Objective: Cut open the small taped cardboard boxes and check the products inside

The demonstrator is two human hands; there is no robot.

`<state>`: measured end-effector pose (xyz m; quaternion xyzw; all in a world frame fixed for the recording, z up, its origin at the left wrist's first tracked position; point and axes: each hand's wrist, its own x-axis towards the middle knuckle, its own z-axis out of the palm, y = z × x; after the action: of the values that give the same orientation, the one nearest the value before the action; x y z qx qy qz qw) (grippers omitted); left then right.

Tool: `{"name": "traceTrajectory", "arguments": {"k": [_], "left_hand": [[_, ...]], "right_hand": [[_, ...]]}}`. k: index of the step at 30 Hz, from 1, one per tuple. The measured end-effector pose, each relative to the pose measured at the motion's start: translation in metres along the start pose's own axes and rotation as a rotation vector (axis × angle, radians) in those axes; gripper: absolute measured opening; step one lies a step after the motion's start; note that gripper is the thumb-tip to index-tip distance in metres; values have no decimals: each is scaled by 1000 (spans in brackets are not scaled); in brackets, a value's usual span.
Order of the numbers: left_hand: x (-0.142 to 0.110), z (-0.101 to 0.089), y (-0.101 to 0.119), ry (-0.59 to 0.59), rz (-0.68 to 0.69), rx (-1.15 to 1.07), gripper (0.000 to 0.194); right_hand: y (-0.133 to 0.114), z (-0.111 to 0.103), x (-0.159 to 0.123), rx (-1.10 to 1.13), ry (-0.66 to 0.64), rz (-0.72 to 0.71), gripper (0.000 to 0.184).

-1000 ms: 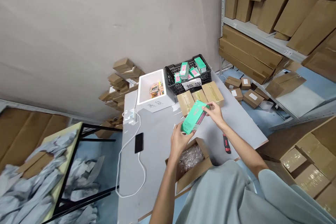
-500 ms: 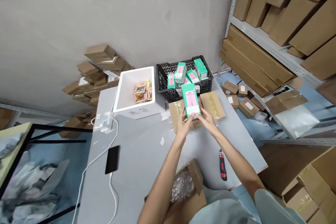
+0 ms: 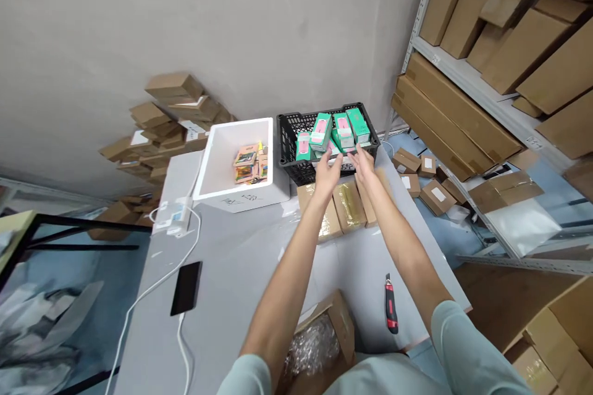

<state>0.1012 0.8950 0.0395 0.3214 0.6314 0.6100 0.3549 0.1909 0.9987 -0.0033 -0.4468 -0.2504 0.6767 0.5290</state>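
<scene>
Both my hands are stretched out to the front rim of a black plastic crate (image 3: 296, 171) at the back of the table. My left hand (image 3: 328, 174) is open at the rim, its fingers apart. Just to its right, my right hand (image 3: 363, 165) is open too, fingers spread. Several green boxes with pink fronts lie in the crate. One green-and-pink box (image 3: 343, 131) leans upright among them, just beyond my fingertips. Below my wrists, taped brown cardboard boxes (image 3: 348, 207) sit side by side before the crate.
Left of the crate stands a white foam box (image 3: 241, 199) with small colourful packs. A utility knife (image 3: 391, 305) lies at right, a phone (image 3: 186, 288) with a cable at left. An open carton (image 3: 340, 324) with plastic wrap is near my body. Shelving (image 3: 486, 89) stands right.
The green-and-pink box that both hands held above the cardboard boxes is now in the crate. My hands have moved forward to the crate and let go of it.
</scene>
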Motion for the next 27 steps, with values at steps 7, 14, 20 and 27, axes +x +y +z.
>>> {"name": "traceTrajectory", "arguments": {"k": [7, 14, 20, 27], "left_hand": [[-228, -166, -82, 244, -142, 335, 67], [-423, -327, -113, 628, -599, 589, 83], [-493, -286, -136, 401, -903, 209, 61], [-521, -232, -144, 364, -724, 320, 58]], "right_hand": [[74, -151, -153, -271, -100, -18, 60], [90, -304, -325, -650, -143, 391, 86], [96, -330, -400, -793, -366, 639, 81], [115, -300, -430, -879, -451, 495, 98]]}}
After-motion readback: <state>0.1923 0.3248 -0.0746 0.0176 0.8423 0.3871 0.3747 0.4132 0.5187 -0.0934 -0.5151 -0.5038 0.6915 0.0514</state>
